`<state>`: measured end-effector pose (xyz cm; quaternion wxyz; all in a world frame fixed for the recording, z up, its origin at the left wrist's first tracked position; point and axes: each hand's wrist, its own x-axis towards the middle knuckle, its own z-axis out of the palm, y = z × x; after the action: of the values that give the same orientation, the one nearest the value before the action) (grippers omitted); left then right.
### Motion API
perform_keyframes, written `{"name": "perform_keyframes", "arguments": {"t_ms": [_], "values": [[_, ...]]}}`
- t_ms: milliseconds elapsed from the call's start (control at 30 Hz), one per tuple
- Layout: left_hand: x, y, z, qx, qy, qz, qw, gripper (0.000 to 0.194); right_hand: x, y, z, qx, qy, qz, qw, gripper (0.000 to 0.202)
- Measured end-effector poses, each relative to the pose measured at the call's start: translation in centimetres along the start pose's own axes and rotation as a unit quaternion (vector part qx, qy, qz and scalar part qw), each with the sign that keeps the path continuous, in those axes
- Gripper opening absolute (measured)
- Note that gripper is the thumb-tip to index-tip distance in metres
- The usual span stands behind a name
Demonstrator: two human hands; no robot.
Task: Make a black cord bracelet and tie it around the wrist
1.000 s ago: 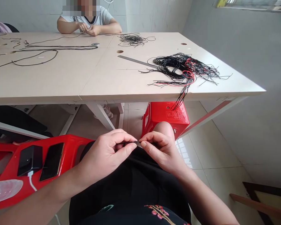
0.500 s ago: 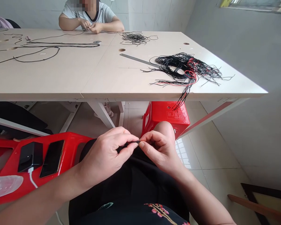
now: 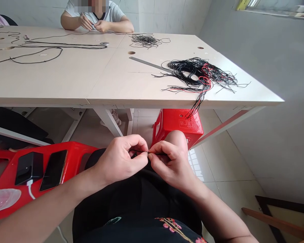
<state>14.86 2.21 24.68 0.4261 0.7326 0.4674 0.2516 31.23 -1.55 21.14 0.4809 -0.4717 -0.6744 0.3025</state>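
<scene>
A person's left hand (image 3: 124,158) and right hand (image 3: 171,162) pinch a thin black cord (image 3: 148,152) running left to right above the lap (image 3: 136,195). A red stool (image 3: 73,153) bears a phone (image 3: 54,170).

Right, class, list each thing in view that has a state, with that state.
Left hand: pinching a thin black cord
Right hand: pinching the cord
Cord bundle: looped, ends hanging off the table
Far cord heap: tangled
Ruler: flat, partly under the bundle
Phone: screen dark
Black box: white cable plugged in
Right stool: upright
</scene>
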Motion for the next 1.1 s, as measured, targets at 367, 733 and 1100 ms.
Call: {"name": "perform_keyframes", "arguments": {"t_ms": [367,733,1100], "values": [[1.1,-0.4,0.5,-0.091,-0.017,-0.056,0.994,0.007,-0.5,1.7,0.7,-0.06,0.039,-0.08,0.994,0.012],[2.2,-3.0,0.1,-0.239,0.004,-0.206,0.949,0.006,-1.8,4.8,-5.6,-0.116,0.01,-0.039,0.992,0.011],[3.8,-7.5,4.1,-0.165,-0.039,-0.188,0.967,0.007,-4.8,11.7,-9.2,-0.24,0.051,0.118,0.962,0.019]]}}
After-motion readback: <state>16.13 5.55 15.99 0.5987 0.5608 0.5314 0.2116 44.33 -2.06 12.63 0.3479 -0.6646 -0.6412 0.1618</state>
